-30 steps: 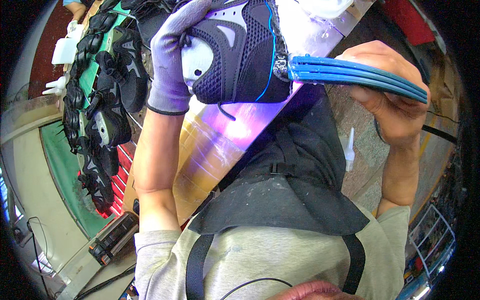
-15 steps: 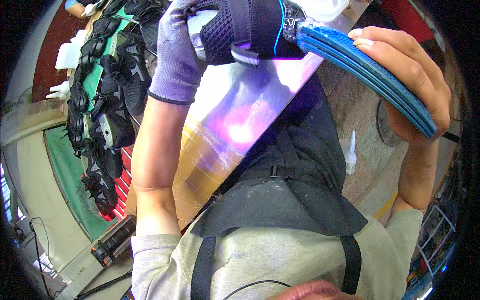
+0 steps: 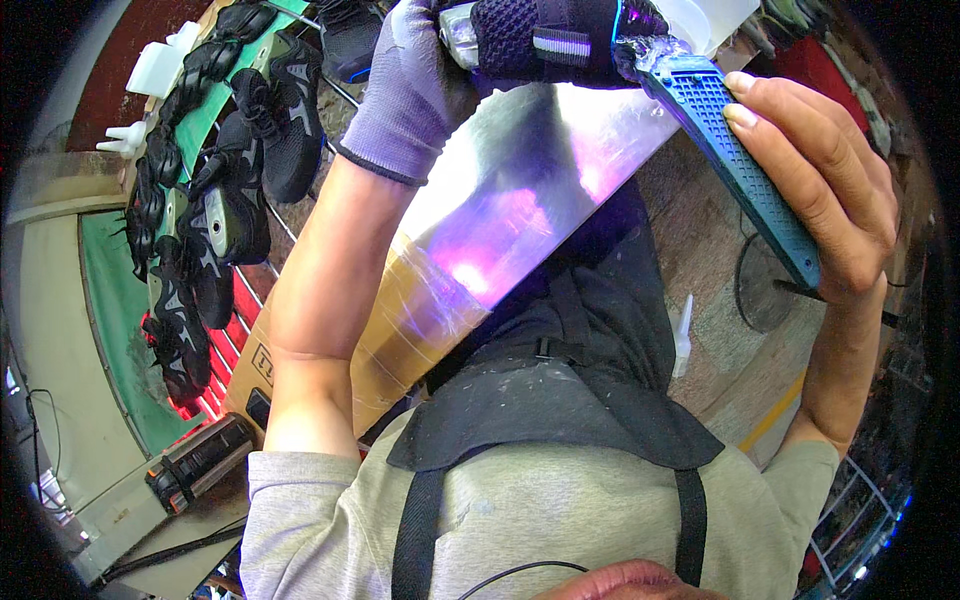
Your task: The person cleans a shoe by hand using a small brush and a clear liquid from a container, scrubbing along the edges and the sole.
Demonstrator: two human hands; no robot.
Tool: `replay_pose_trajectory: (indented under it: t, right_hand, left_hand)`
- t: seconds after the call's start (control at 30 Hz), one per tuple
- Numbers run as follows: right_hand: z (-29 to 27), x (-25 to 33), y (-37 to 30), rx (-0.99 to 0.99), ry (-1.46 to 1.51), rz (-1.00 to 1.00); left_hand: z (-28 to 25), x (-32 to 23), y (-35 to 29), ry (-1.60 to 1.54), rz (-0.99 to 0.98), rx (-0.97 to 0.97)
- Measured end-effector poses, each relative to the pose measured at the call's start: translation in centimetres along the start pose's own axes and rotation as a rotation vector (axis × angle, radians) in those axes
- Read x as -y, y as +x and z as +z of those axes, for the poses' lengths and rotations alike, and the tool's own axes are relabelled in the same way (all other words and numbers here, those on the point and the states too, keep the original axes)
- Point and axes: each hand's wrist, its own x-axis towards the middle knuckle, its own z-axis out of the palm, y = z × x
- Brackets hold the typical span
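Note:
My left hand, in a grey-purple knit glove, grips a black mesh shoe by one end at the top of the view. The shoe lies sideways with a grey striped tab showing. In my bare right hand is a blue-handled brush, its handle long and flat with a grid pattern. Fingertips press on the handle's face. The brush's whitish, frayed, wet-looking end touches the right end of the shoe. The shoe's far side is cut off by the upper edge.
Several black shoes sit on a rack to the left. Below my hands is a shiny metal-topped bench with tan cardboard at its near end. A pointed-nozzle bottle is at right, and a translucent container stands beyond the shoe.
Both hands have shifted, the left with the shoe to the right and slightly up. The brush has turned, so its gridded face shows and its handle points more steeply down.

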Motion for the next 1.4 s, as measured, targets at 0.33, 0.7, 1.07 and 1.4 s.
replay_pose_trajectory:
  t: [0.33, 0.7, 1.07, 1.4]
  right_hand:
    - [2.7, 1.5, -0.1, -0.215, -0.070, 0.085]
    - [5.4, 2.3, -0.4, -0.270, -0.028, 0.174]
    - [11.7, 10.5, 2.1, -0.889, 1.428, 0.848]
    - [18.5, 9.1, 1.8, -0.949, 0.423, 0.862]
  left_hand:
    - [-0.3, -0.4, -0.9, -0.057, -0.001, 0.000]
    - [1.0, -0.8, -2.1, -0.277, -0.156, 0.217]
    - [-6.9, 3.0, -8.8, 0.016, 0.182, -0.338]
    - [-5.8, 4.3, -12.3, -0.344, -0.002, -0.241]
